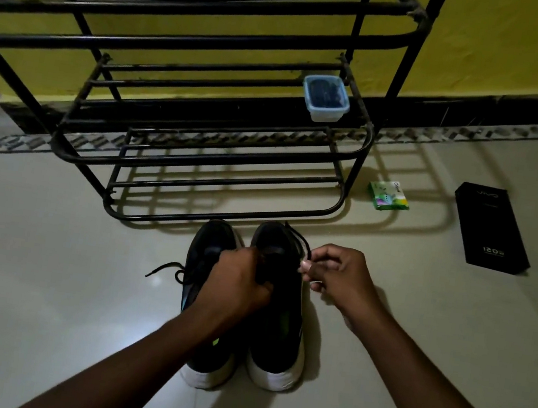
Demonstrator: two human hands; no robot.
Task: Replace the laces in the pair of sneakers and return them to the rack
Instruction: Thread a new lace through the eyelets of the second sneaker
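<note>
Two black sneakers with white soles stand side by side on the floor, toes toward the rack: the left sneaker (206,257) and the right sneaker (278,326). My left hand (238,286) rests over the right sneaker's lace area, fingers closed on it. My right hand (337,275) pinches a black lace (302,243) that runs up from that shoe. The left sneaker's lace (167,267) trails loose onto the floor at its left. The black metal rack (203,118) stands just beyond the shoes, its shelves without shoes.
A clear plastic container (325,98) with dark contents sits on the rack's middle shelf, right end. On the floor to the right lie a small green packet (389,195) and a black phone box (491,228). A yellow wall stands behind.
</note>
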